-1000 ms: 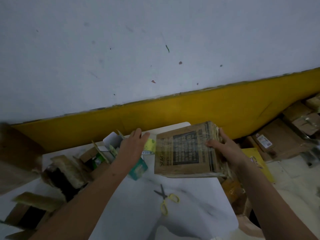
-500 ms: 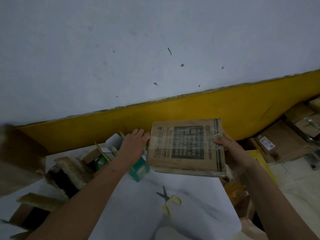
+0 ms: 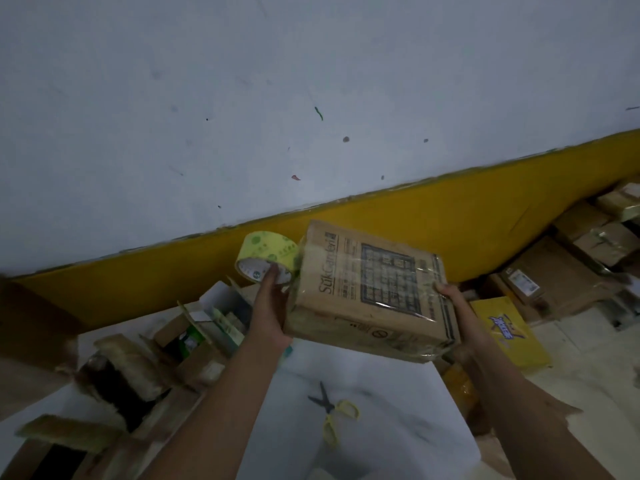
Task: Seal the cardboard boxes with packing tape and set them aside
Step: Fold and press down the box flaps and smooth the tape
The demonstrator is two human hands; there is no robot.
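Printed brown cardboard box (image 3: 370, 292) aloft, your right hand (image 3: 450, 299) clamped on its right end.
Your left hand (image 3: 270, 306) pinches the green-dotted yellow tape roll (image 3: 268, 256), touching the box's left end.

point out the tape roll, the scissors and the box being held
tape roll (image 3: 268, 251): head view, on its green outer band.
scissors (image 3: 330, 410): head view, where the blades meet the yellow handles.
cardboard box (image 3: 370, 292): head view, on its printed top face.

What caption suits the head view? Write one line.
Left hand holds a green tape roll beside the cardboard box in the right hand; scissors on the table.
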